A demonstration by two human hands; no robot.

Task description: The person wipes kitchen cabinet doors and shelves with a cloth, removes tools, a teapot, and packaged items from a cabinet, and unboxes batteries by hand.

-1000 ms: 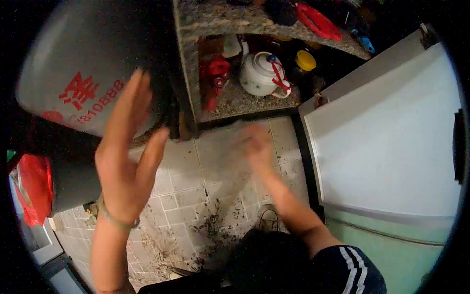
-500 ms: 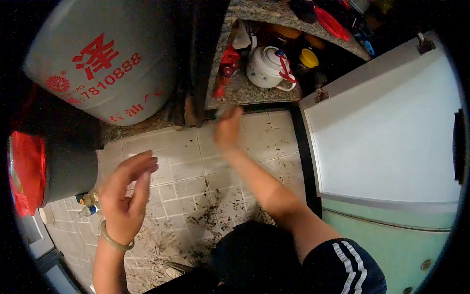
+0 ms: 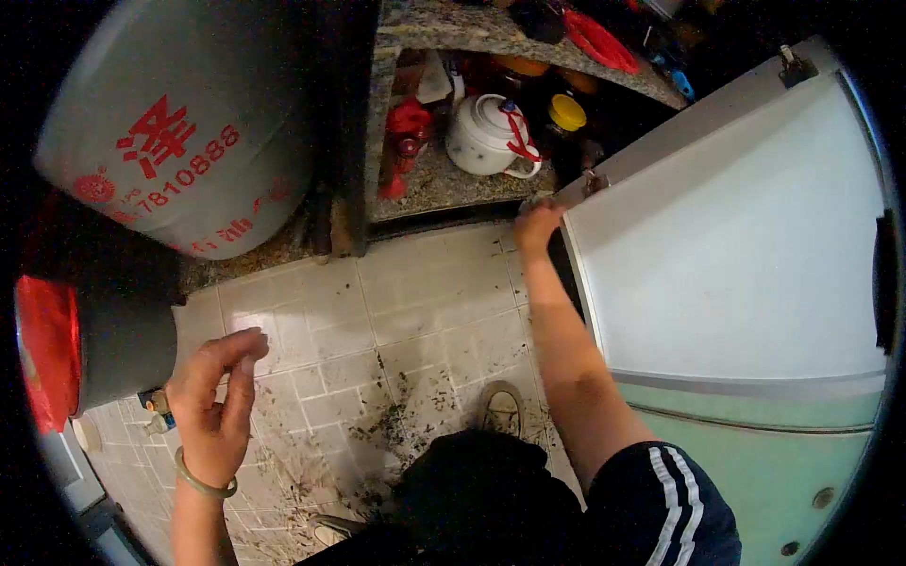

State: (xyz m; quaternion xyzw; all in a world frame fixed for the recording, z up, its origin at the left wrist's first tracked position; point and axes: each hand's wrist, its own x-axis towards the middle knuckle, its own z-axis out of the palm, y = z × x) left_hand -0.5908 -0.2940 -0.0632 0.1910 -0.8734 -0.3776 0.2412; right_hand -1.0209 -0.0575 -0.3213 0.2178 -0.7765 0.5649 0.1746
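Observation:
My left hand (image 3: pixel 212 396), with a bracelet on the wrist, hovers above the tiled floor. Its fingers are loosely bent, the thumb near the fingertips, with nothing visible between them. My right hand (image 3: pixel 538 224) reaches out to the front right corner of the cabinet's stone shelf (image 3: pixel 434 196), beside the hinge of the open cabinet door (image 3: pixel 727 236). The right fingers are curled at the dark lower edge; what they hold, if anything, is hidden. Just behind stands a white lidded enamel pot (image 3: pixel 481 141) with a red ribbon on its handle.
A grey gas cylinder (image 3: pixel 189 123) with red lettering stands at the upper left. Below it is a dark bin (image 3: pixel 127 330) with a red bag (image 3: pixel 47 349). Dark debris (image 3: pixel 377 434) litters the floor tiles (image 3: pixel 415 283). A yellow-lidded jar (image 3: pixel 566 113) sits inside the cabinet.
My right hand has moved right along the cabinet's base to the door hinge. My left hand has shifted slightly left and down. A shoe now shows beneath my right arm.

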